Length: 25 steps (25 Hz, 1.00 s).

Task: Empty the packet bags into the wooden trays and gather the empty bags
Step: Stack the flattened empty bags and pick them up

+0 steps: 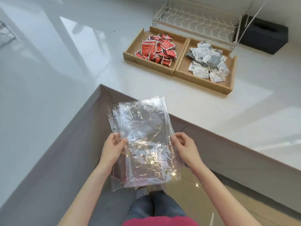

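Note:
I hold a flat stack of empty clear plastic bags (pixel 145 141) in the air in front of the counter's corner. My left hand (pixel 113 148) pinches the stack's left edge and my right hand (pixel 184 146) pinches its right edge. Two wooden trays stand side by side on the white counter beyond. The left tray (pixel 130 51) holds a pile of red packets (pixel 157 48). The right tray (pixel 228 86) holds a pile of white and grey packets (pixel 207 62).
A white wire rack (pixel 197 20) stands behind the trays, with a black box (pixel 263 38) to its right. The white counter (pixel 211 108) has a grey front face below its edge. Tiled floor and my legs show underneath.

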Each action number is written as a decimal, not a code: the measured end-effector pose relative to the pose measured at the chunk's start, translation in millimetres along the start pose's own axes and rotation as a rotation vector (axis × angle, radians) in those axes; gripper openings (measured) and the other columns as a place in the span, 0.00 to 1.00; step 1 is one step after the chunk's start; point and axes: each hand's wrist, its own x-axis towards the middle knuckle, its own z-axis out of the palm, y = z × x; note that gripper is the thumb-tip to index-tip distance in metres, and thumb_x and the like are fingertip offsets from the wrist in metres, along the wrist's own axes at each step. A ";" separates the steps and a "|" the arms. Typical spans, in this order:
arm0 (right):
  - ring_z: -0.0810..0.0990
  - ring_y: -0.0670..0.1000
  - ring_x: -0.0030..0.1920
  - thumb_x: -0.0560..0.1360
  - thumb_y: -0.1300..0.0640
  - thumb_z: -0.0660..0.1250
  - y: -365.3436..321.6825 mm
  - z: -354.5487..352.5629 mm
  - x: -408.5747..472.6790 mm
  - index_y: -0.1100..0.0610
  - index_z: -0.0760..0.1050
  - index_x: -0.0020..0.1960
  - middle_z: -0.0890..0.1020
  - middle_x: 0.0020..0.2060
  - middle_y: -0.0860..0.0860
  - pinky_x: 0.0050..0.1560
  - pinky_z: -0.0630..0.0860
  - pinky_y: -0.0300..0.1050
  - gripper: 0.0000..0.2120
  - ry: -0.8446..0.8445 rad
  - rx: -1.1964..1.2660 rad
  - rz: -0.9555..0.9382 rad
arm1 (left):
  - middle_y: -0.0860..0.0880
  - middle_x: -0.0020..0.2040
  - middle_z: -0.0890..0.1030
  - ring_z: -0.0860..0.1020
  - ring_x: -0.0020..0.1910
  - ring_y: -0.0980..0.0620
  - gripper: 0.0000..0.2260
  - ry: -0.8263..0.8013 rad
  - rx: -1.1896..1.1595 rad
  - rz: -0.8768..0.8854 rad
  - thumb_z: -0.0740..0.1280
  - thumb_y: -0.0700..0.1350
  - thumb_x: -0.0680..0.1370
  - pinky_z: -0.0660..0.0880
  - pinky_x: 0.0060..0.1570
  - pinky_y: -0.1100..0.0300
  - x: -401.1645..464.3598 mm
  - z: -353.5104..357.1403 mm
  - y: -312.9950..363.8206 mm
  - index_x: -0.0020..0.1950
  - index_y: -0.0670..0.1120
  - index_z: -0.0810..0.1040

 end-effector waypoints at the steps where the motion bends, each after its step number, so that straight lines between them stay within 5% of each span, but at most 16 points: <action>1: 0.78 0.37 0.38 0.75 0.48 0.63 1.7 4.5 2.3 0.47 0.75 0.46 0.81 0.38 0.41 0.36 0.71 0.29 0.04 -0.020 -0.024 0.004 | 0.49 0.53 0.75 0.74 0.41 0.60 0.10 0.014 -0.001 -0.024 0.66 0.44 0.74 0.71 0.38 0.69 -0.5 -2.7 -7.5 0.53 0.45 0.70; 5: 0.76 0.34 0.30 0.74 0.50 0.63 10.4 25.6 11.4 0.44 0.73 0.39 0.80 0.32 0.40 0.32 0.70 0.28 0.05 -0.110 -0.133 -0.034 | 0.42 0.58 0.77 0.77 0.47 0.46 0.14 0.073 0.002 -0.140 0.65 0.45 0.75 0.75 0.48 0.53 0.9 -9.0 -44.3 0.58 0.42 0.69; 8: 0.76 0.38 0.31 0.75 0.51 0.63 23.9 44.3 21.1 0.47 0.74 0.41 0.80 0.31 0.41 0.38 0.71 0.33 0.04 -0.189 -0.204 -0.022 | 0.42 0.57 0.78 0.77 0.43 0.50 0.17 0.126 -0.025 -0.212 0.65 0.45 0.75 0.72 0.38 0.61 -0.1 -9.4 -76.4 0.61 0.43 0.67; 14: 0.76 0.51 0.37 0.76 0.52 0.62 70.0 95.9 63.2 0.56 0.75 0.47 0.80 0.36 0.51 0.47 0.73 0.46 0.08 -0.334 -0.319 0.047 | 0.44 0.54 0.78 0.76 0.36 0.52 0.21 0.197 -0.043 -0.313 0.65 0.46 0.75 0.73 0.41 0.57 24.3 -5.4 -148.5 0.65 0.44 0.64; 18: 0.75 0.53 0.36 0.76 0.54 0.61 118.3 142.3 101.5 0.60 0.74 0.46 0.78 0.35 0.55 0.44 0.74 0.50 0.09 -0.405 -0.404 0.078 | 0.46 0.64 0.71 0.74 0.57 0.46 0.30 0.199 -0.005 -0.398 0.66 0.48 0.74 0.68 0.50 0.56 57.4 5.7 -211.3 0.72 0.47 0.55; 23: 0.80 0.56 0.45 0.75 0.56 0.62 190.5 199.5 142.0 0.58 0.76 0.48 0.81 0.41 0.53 0.49 0.76 0.47 0.07 -0.453 -0.457 0.128 | 0.52 0.56 0.65 0.75 0.55 0.39 0.28 0.244 0.040 -0.520 0.67 0.42 0.73 0.72 0.47 0.55 100.5 27.2 -294.2 0.68 0.36 0.57; 25: 0.81 0.58 0.48 0.74 0.57 0.62 216.2 220.2 158.5 0.59 0.75 0.54 0.82 0.45 0.57 0.54 0.76 0.52 0.10 -0.478 -0.477 0.159 | 0.46 0.58 0.68 0.75 0.55 0.38 0.25 0.235 0.022 -0.565 0.67 0.39 0.73 0.74 0.47 0.54 115.2 33.7 -326.4 0.65 0.34 0.59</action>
